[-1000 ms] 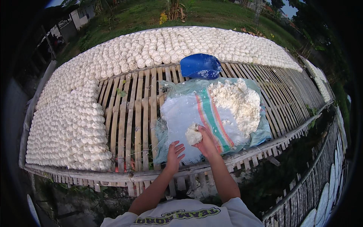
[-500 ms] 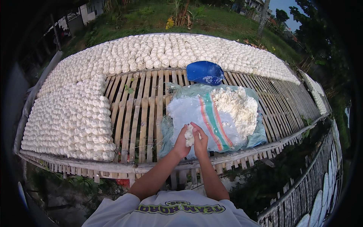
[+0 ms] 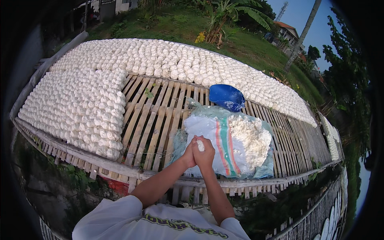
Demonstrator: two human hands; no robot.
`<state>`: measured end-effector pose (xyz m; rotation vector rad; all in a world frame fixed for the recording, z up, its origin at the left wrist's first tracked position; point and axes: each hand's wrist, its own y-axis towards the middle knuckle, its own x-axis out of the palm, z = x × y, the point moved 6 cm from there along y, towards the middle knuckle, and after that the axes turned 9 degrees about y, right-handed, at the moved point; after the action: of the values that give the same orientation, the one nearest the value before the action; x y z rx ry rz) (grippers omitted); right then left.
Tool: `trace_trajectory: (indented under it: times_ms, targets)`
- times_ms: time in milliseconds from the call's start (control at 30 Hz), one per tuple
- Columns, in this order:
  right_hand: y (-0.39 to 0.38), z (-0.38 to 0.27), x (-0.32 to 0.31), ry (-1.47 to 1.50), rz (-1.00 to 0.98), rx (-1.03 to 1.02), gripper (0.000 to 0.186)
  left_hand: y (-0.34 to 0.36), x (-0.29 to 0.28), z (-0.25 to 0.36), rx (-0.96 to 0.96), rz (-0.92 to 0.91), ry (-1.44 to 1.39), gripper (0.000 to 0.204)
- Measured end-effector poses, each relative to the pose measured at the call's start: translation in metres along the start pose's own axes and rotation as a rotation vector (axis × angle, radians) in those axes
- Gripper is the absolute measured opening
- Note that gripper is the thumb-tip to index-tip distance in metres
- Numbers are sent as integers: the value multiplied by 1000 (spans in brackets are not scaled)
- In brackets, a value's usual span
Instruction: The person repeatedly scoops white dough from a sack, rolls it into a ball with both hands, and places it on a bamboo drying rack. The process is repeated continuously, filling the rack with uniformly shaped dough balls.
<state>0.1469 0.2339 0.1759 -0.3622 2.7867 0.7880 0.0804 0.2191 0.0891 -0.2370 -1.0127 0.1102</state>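
A lump of white crumbly dough [image 3: 201,145] is pressed between my two cupped hands, and only a small part of it shows. My left hand [image 3: 189,154] wraps it from the left, partly covered by my right hand [image 3: 204,153], which closes over it from the right. Both hands are above the near left part of a white woven sack [image 3: 200,125] with red and green stripes. On the sack's right side lies a heap of the same white crumbly material [image 3: 252,140].
A blue plastic scoop [image 3: 227,97] lies behind the sack, dusted white. Rows of white rounded lumps [image 3: 76,108] cover the left and far parts [image 3: 176,60] of the slatted bamboo rack [image 3: 154,116]. A pole edges the rack in front; grass and trees lie beyond.
My hands have closed together around the white lump, which showed more openly between them before. The view has tilted and shifted, so the rack sits lower and slanted.
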Motion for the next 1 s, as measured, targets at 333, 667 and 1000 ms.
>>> trace_trajectory:
  times_ms: [333,667,1000]
  targets:
    - [-13,-25,26,49,-107,-73,51,-42,-23,42,-6,26,3,70]
    - [-18,-33,94,104,-152,13,41,-56,-61,62,105,164,-81,65]
    - [-24,-64,143,253,-299,-157,21,-91,-98,96,101,163,-33,66]
